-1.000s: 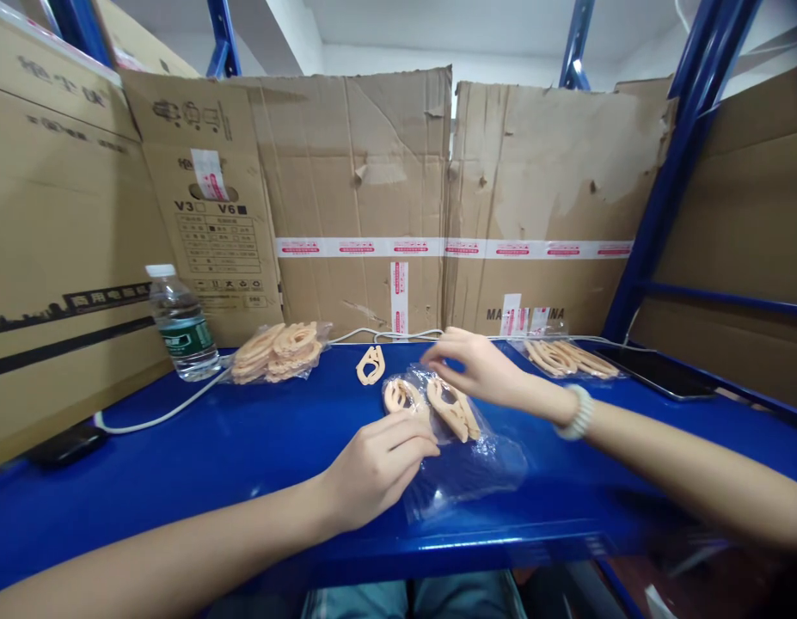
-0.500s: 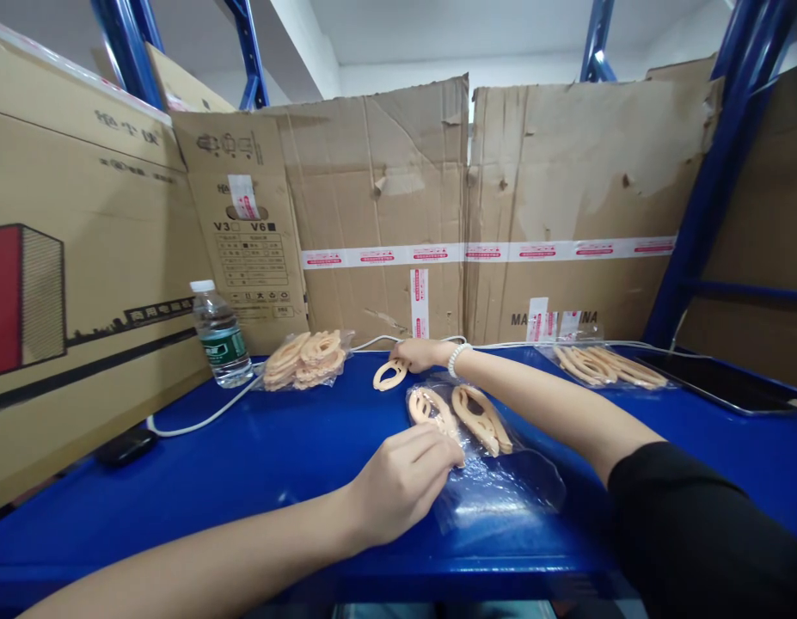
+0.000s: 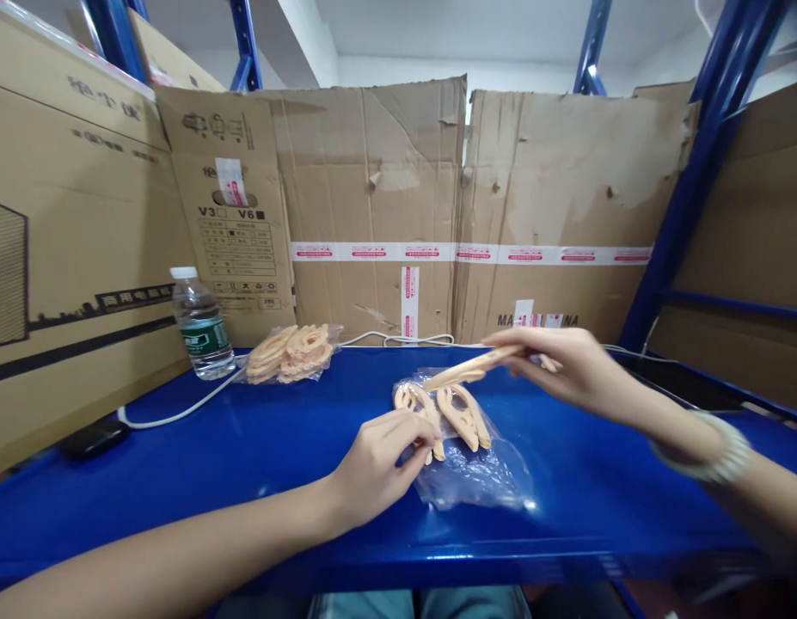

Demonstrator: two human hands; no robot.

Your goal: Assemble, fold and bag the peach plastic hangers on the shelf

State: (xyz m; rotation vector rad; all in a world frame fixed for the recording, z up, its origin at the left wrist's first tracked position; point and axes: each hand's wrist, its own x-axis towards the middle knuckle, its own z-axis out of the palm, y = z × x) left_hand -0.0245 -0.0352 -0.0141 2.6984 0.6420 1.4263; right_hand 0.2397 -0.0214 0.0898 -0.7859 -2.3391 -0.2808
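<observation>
My right hand (image 3: 569, 363) is raised above the table on the right, its fingers closed on the end of a beige loop-shaped piece (image 3: 466, 371) that looks like a folded hanger. This piece is seen nearly edge-on and points left, over a clear plastic bag (image 3: 475, 486). Two stacks of similar beige pieces lie side by side at the bag, the left stack (image 3: 412, 397) and the right stack (image 3: 461, 417). My left hand (image 3: 376, 464) pinches the near end of the left stack between thumb and fingers. Whether plastic film lies between is unclear.
A bagged pile of beige pieces (image 3: 295, 352) sits back left, by a water bottle (image 3: 203, 331). A white cable (image 3: 179, 423) and a black object (image 3: 94, 438) are on the blue table (image 3: 275, 438). Cardboard (image 3: 372, 189) walls the back; a dark flat device (image 3: 669, 371) lies right.
My right hand has lifted the beige loop-shaped piece from the back of the table and swung right and nearer. My left hand stays at the left stack. The view has shifted slightly.
</observation>
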